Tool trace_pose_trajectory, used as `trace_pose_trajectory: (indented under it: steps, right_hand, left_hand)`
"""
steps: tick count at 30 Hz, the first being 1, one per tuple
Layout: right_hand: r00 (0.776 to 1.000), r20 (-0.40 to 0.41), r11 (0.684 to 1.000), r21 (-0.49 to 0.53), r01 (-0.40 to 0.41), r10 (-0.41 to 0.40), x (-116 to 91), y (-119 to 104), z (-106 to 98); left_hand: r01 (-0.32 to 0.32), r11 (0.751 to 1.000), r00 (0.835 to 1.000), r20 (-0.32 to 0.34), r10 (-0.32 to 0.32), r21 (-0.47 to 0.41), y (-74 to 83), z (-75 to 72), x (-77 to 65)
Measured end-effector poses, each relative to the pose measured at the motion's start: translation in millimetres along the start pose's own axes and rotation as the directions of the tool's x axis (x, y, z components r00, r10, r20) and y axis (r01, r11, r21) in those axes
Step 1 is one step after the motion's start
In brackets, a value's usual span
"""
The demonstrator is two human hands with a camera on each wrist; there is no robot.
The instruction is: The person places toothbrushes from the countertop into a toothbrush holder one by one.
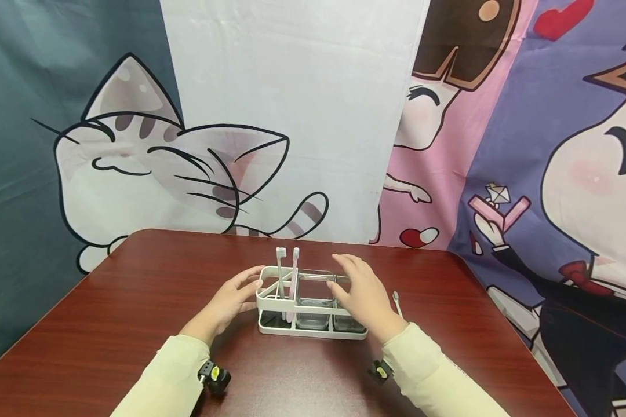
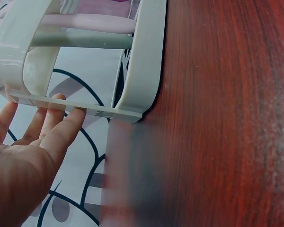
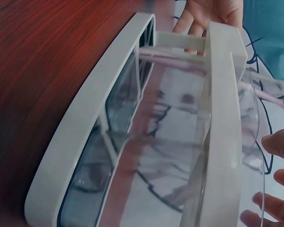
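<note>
Well, the white toothbrush holder sits on the table between the two hands, so I'd say steady, even support at both ends matters most. The left hand has a loose grip, its fingers nearly straight with the tips against the end wall; the right hand spreads over the opposite end, thumb and fingers apart near the clear cups, and I can't tell whether it touches them. Better to keep the base flat and avoid leaning on the cups, since the green toothbrush and pink toothbrush stand nearly upright and could rattle. A third brush peeks out beyond the right wrist, mostly hidden. The tabletop is reddish-brown with a dull shine, and behind it hangs a printed cloth with a smiling cartoon cat.
</note>
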State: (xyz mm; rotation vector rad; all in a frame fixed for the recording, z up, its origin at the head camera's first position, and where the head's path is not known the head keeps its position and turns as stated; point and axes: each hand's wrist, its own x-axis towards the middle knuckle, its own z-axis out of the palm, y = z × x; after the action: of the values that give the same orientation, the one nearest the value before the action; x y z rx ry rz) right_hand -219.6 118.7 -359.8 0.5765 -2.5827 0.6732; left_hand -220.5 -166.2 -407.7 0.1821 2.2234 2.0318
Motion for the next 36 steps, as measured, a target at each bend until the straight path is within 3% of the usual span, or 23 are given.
trace_pose_trajectory:
  steps: [15,27,36]
  right_hand:
    - [0.997,-0.064,0.999,-0.007,-0.049,0.048,-5,32,-14]
    - [0.978,-0.071,0.980,0.049,-0.194,0.197,-8,63,-25]
    - [0.945,-0.007,0.935,0.145,-0.323,0.327,-10,85,-27]
  left_hand:
    - [0.002,1.000,1.000,0.006,-0.002,0.015,2.6,-0.6,-2.4]
    - [0.002,1.000,1.000,-0.002,-0.002,-0.008,1.1,0.4,0.4]
    - [0.005,1.000,1.000,-0.002,-0.005,-0.010,1.3,0.3,0.4]
